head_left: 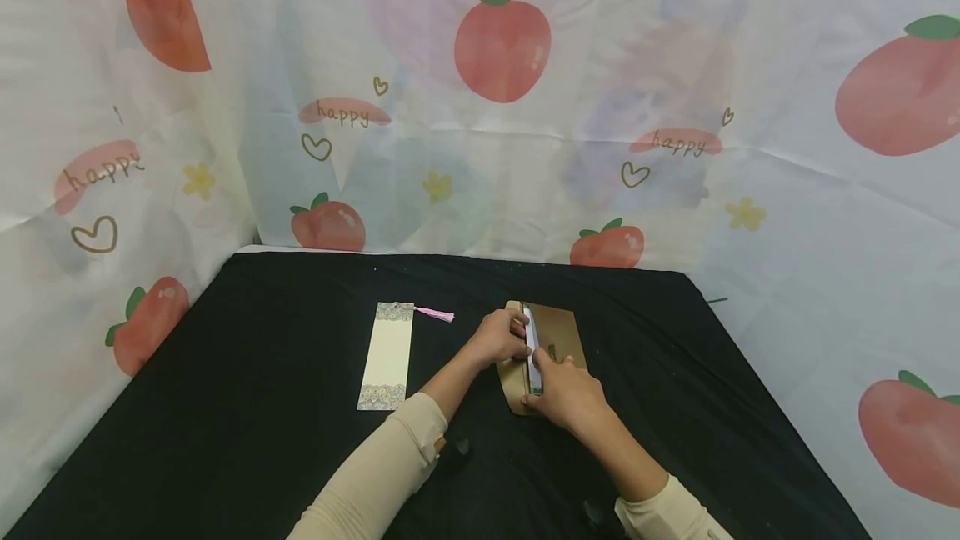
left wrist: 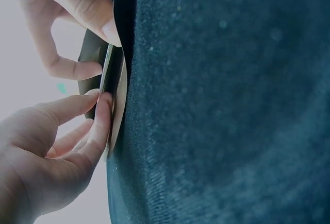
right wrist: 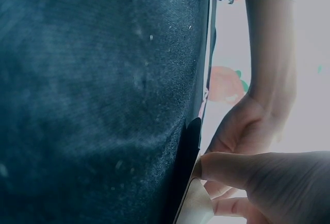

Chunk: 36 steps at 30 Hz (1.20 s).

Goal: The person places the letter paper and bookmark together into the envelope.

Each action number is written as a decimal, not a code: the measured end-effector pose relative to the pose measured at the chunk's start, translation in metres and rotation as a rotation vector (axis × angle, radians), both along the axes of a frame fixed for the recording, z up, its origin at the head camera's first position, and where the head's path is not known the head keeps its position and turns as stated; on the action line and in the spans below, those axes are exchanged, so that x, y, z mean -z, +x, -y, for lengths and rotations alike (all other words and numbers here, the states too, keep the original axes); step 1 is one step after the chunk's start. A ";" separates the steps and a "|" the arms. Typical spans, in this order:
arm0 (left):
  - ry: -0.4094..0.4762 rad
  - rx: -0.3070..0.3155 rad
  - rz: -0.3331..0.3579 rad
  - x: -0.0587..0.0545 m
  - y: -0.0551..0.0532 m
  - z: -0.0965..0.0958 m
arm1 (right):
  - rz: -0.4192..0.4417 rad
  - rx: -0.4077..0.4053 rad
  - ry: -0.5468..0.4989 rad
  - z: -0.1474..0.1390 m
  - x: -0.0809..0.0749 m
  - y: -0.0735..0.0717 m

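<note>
A brown paper folder (head_left: 558,327) lies spread on the black cloth, its left part (head_left: 513,377) narrower to view. A thin white card (head_left: 533,352) with green at its ends stands between the two parts. My left hand (head_left: 497,337) pinches the card's edge between thumb and finger, plain in the left wrist view. My right hand (head_left: 567,392) grips the folder's near edge, its thumb on the cover and a bent finger beside the card. Left of the hands lies a cream bookmark (head_left: 388,344) with lace-patterned ends and a pink tassel (head_left: 435,314).
Black cloth (head_left: 225,440) covers the table. Around its back and sides hangs a pale curtain (head_left: 420,48) printed with peaches and hearts. Cream sleeves (head_left: 375,473) cover both forearms.
</note>
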<state>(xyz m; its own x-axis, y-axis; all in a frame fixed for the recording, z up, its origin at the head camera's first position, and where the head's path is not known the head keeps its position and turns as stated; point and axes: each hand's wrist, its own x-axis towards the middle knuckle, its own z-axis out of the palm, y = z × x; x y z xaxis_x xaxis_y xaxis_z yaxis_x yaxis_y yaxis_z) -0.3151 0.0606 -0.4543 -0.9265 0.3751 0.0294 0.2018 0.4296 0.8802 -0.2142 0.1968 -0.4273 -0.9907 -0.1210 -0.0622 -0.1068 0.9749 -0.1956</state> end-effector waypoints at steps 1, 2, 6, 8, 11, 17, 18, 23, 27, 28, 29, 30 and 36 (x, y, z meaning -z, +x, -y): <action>0.000 -0.003 0.002 -0.001 0.001 0.000 | -0.001 -0.001 0.000 0.000 0.000 0.000; 0.003 -0.005 0.003 -0.001 0.001 0.000 | 0.000 -0.001 0.000 0.000 -0.001 0.000; 0.004 -0.011 0.005 0.000 0.000 0.000 | 0.001 0.001 0.002 0.000 -0.002 0.001; 0.008 -0.010 0.005 0.000 0.000 0.001 | 0.002 0.002 0.002 0.001 -0.003 0.001; 0.000 -0.006 0.000 -0.001 -0.001 0.003 | 0.007 0.005 0.001 0.001 -0.003 0.001; 0.012 0.008 -0.013 -0.004 0.000 0.010 | 0.014 0.007 -0.011 0.001 -0.003 0.001; 0.015 0.009 -0.014 -0.004 0.000 0.011 | 0.015 0.008 -0.011 0.001 -0.003 0.001; 0.000 0.020 -0.042 -0.007 0.000 0.020 | 0.018 0.014 -0.009 0.000 -0.002 0.001; -0.006 0.039 -0.084 -0.006 -0.002 0.028 | 0.022 0.013 -0.009 0.001 -0.002 0.000; -0.004 0.041 -0.086 -0.007 -0.002 0.030 | 0.023 0.013 -0.007 0.001 -0.002 0.000; 0.002 0.044 -0.086 -0.007 -0.001 0.032 | 0.023 0.013 -0.007 0.001 -0.001 0.000; 0.001 0.043 -0.082 -0.007 -0.001 0.033 | 0.022 0.013 -0.006 0.001 -0.001 0.000; -0.009 0.027 -0.035 -0.006 0.003 0.037 | 0.019 0.010 -0.009 0.000 -0.001 0.000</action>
<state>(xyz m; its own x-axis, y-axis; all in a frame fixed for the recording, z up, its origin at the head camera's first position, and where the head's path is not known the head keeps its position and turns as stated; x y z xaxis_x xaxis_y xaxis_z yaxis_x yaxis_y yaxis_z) -0.3117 0.0235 -0.4481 -0.9145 0.4005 0.0576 0.2438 0.4317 0.8684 -0.2143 0.1963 -0.4261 -0.9905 -0.1118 -0.0803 -0.0932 0.9740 -0.2065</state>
